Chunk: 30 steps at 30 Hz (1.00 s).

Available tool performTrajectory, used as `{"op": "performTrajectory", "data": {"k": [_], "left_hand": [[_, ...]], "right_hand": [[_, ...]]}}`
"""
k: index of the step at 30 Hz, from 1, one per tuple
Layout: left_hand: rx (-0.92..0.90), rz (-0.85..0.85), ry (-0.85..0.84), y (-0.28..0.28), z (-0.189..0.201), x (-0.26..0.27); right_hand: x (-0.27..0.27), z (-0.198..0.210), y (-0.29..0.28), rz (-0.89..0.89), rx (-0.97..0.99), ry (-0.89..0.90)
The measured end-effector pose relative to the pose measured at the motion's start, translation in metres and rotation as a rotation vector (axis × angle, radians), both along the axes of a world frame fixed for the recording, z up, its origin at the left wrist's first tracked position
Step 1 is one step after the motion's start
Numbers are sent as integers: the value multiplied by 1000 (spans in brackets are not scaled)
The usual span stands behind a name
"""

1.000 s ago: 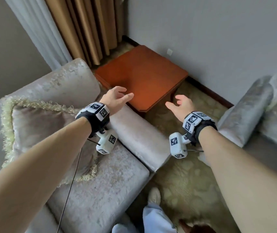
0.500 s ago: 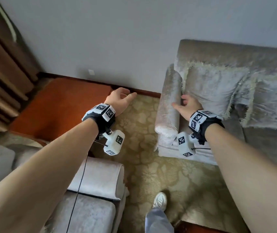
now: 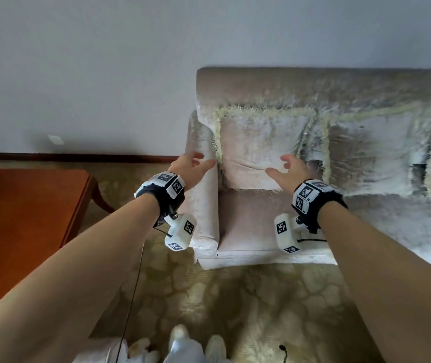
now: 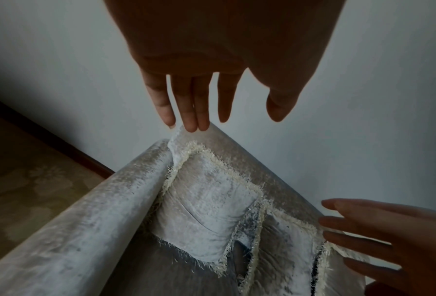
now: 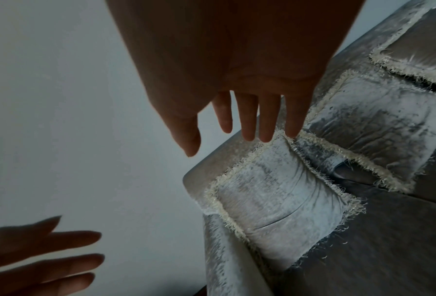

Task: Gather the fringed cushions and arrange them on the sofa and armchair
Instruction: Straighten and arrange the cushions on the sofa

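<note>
Left hand (image 3: 192, 167) and right hand (image 3: 289, 171), both spread and holding nothing, are flanking the end fringed cushion (image 3: 259, 150), leaning against the sofa (image 3: 261, 82) back at 12 o'clock. Advisably, grip the cushion's fabric sides, not its fringe.

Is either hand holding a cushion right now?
No: in the head view the left hand and right hand hover open-fingered in front of the end fringed cushion, gripping nothing.
</note>
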State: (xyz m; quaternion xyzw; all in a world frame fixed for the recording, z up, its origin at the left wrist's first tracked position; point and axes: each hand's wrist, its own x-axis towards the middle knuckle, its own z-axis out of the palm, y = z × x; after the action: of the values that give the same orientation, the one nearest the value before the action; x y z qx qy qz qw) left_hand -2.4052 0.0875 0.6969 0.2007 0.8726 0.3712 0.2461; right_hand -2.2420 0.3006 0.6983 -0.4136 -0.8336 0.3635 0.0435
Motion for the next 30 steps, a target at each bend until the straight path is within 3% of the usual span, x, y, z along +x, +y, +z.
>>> {"op": "performTrajectory", "data": {"k": [6, 20, 30], "left_hand": [[-97, -59, -40, 79, -40, -37], [-210, -76, -190, 234, -130, -189], [-241, -57, -213, 301, -177, -218]], "right_hand": [[-22, -33, 76, -44, 16, -100], [-113, -56, 244, -73, 83, -273], [-182, -110, 325, 104, 101, -316]]}}
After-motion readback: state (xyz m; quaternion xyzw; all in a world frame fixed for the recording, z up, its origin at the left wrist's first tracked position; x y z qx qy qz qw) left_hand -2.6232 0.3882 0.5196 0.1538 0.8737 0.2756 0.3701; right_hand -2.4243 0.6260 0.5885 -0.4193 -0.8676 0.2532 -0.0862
